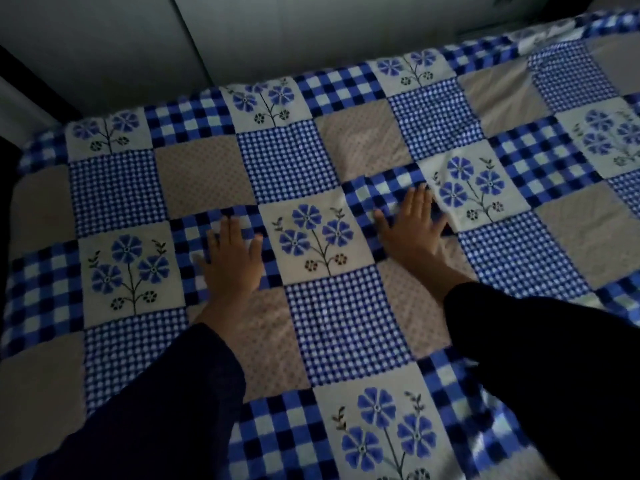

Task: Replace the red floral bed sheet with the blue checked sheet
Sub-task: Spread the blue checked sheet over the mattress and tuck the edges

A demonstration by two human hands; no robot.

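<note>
The blue checked sheet (346, 306) covers the whole bed: a soft patchwork of gingham, beige and flower-print squares, lightly creased. The left hand (232, 261) and right hand (412, 226) lie palm-down on it, fingers spread wide, gripping nothing. Dark sleeves (536, 358) cover both arms.

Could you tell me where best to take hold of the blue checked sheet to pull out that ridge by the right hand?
Probably pinch the raised fold just beyond the right hand, coming from above; elsewhere the blue checked sheet lies flat.
</note>
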